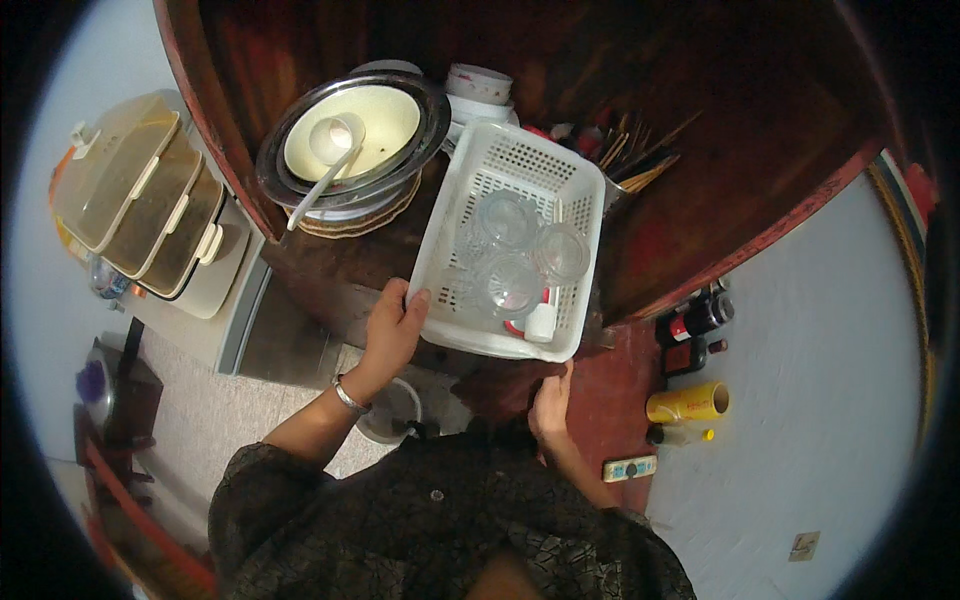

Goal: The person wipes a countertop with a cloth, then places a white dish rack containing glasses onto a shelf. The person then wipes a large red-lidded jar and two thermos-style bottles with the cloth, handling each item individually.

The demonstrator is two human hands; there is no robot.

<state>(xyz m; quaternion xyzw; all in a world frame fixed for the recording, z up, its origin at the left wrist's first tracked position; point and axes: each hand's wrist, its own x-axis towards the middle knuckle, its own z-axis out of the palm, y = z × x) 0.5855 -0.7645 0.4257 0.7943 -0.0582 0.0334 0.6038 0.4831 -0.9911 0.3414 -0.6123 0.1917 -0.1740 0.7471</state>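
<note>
A white plastic basket (440,225) with perforated walls is tilted in front of me at the cabinet. My left hand (391,326) grips its left rim near the front corner, thumb on top. At the right front corner, my right hand (551,401) holds the basket from below; its fingertips are partly hidden by the rim. Inside lie several clear glass cups, among them a front one (510,286) and a right one (562,253). Beside them is a small white cylindrical object (540,322) with a red item partly beneath it.
Left of the basket, stacked bowls carry a cream bowl (401,124) with a ladle (322,184). Behind stand white bowls (480,84); chopsticks (649,176) fill a holder at right. A tiered steamer (146,217) is far left. Bottles (701,319) and a power strip (630,469) lie right.
</note>
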